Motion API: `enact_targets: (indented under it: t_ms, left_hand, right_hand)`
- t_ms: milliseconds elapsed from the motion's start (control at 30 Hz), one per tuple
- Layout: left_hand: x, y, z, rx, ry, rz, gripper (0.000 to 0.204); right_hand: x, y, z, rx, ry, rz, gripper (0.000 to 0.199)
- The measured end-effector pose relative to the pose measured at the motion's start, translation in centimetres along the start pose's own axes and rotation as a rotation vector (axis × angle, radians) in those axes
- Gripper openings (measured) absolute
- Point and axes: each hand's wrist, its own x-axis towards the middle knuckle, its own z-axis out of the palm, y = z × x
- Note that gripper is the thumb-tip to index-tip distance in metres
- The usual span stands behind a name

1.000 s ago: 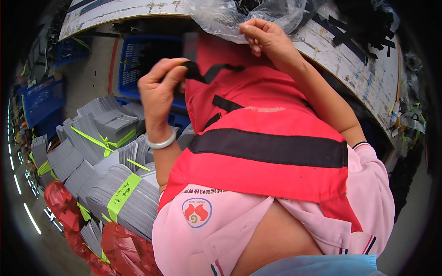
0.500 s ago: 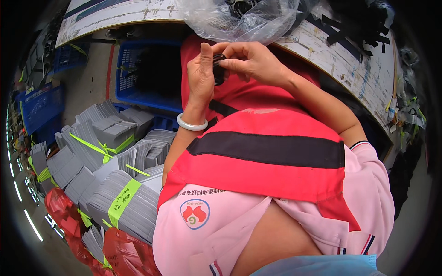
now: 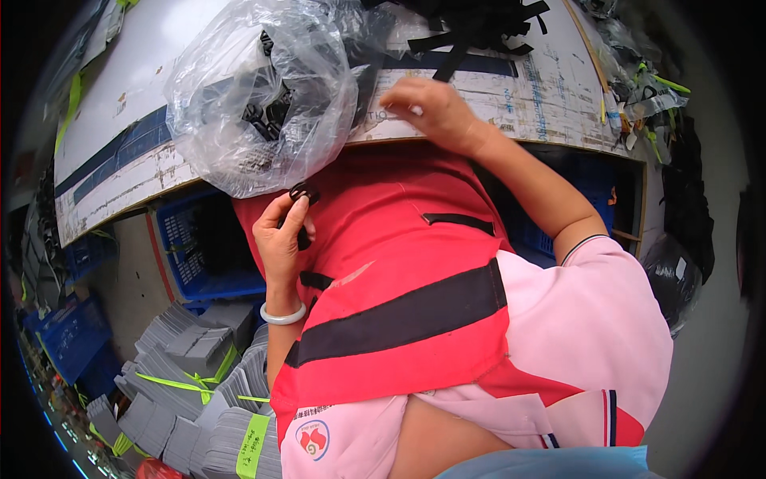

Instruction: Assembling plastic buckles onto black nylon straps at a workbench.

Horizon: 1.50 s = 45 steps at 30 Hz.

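My left hand (image 3: pixel 279 238) is closed above my lap, pinching a small black plastic buckle (image 3: pixel 302 191) between thumb and fingers. Part of the buckle is hidden behind the fingers. Just beyond it, a clear plastic bag (image 3: pixel 327 96) with several black plastic pieces (image 3: pixel 275 116) inside hangs over the table's front edge. My right hand (image 3: pixel 435 112) is over the table edge to the right of the bag, its fingers loosely bent and nothing visible in them. Black straps (image 3: pixel 487 24) lie in a tangled heap beyond that hand.
The worn white table (image 3: pixel 550 104) runs across the front of me. Below it stands a blue crate (image 3: pixel 179 255) holding dark things. Stacks of grey sheets (image 3: pixel 183 351), tied with yellow-green bands, are at my lower left. A black bag (image 3: pixel 674 275) is on the right.
My hands, together on the black piece before, have come apart. The right hand has moved toward the straps, and the left keeps the buckle. The view has shifted toward the table.
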Motion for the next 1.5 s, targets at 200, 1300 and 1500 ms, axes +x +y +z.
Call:
enact_targets:
  t_ms: [200,1300,1500]
  left_hand:
    - [0.7,0.1,1.5,0.027,-0.074,-0.088,0.017]
    - [0.5,0.8,1.9,0.298,0.158,0.575,0.012]
    - [0.2,1.1,1.9,0.193,0.18,0.46,0.011]
  right_hand:
    - [-2.9,8.9,-5.7,-0.397,-0.049,0.332,0.042]
    - [2.2,-10.7,4.1,1.199,-0.26,0.704,0.019]
    - [2.3,-11.3,4.4,1.264,-0.279,0.731,0.021]
